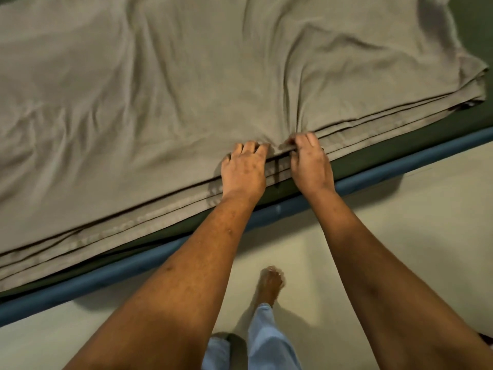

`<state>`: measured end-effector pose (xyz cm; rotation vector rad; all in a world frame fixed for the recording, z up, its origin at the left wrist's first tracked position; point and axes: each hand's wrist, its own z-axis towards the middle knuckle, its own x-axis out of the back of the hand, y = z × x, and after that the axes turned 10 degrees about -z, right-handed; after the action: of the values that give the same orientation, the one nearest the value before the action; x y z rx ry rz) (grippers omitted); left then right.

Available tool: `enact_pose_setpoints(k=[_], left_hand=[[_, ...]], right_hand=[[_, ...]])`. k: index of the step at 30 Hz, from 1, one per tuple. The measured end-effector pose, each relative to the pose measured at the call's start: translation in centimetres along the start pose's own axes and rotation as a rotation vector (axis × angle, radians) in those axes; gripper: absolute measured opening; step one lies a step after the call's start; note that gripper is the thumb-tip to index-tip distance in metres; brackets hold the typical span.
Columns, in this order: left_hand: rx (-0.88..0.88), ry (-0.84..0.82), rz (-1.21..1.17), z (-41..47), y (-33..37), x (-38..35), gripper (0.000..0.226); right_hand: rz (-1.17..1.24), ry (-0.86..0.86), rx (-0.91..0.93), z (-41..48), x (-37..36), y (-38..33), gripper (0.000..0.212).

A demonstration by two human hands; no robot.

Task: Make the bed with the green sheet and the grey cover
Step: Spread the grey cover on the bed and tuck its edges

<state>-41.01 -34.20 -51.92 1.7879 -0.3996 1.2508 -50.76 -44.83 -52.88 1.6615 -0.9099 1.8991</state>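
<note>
The grey cover [160,89] lies folded in several layers over the bed, wrinkled, with its stacked edges running along the near side. Under it a strip of the green sheet [400,148] shows along the bed's edge and at the top right corner. My left hand [244,169] and my right hand [310,164] sit side by side at the cover's near edge. The fingers of both curl into the upper layers, pinching the fabric, which puckers just above them.
A blue bed frame rail [120,268] runs diagonally below the mattress. Pale floor [413,222] lies on my side of it. My bare foot [270,281] and a light blue trouser leg [266,340] stand on the floor close to the rail.
</note>
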Motion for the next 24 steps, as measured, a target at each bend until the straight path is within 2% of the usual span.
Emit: enact_pose_setpoints(k=[3, 7, 10, 16, 21, 24], left_hand=[[-0.022, -0.008, 0.007, 0.7, 0.8, -0.4, 0.048], [-0.021, -0.022, 0.013, 1.7, 2.3, -0.8, 0.048], [0.018, -0.016, 0.018, 2.6, 3.6, -1.0, 0.045], [0.112, -0.001, -0.045, 5.0, 6.4, -0.5, 0.021], [0.156, 0.025, -0.083, 5.1, 7.1, -0.2, 0.021], [0.151, 0.059, -0.116, 4.8, 7.1, 0.0, 0.026]], right_hand=[[0.022, 0.074, -0.056, 0.7, 0.0, 1.3, 0.032], [-0.071, 0.039, -0.111, 2.6, 0.6, 2.0, 0.035], [-0.098, 0.038, -0.044, 3.7, 1.0, 2.7, 0.033], [0.011, 0.008, -0.003, 4.6, 1.8, 5.3, 0.029], [0.020, 0.080, 0.040, 4.0, 1.4, 5.0, 0.026], [-0.008, 0.084, 0.070, 4.3, 0.9, 3.9, 0.033]])
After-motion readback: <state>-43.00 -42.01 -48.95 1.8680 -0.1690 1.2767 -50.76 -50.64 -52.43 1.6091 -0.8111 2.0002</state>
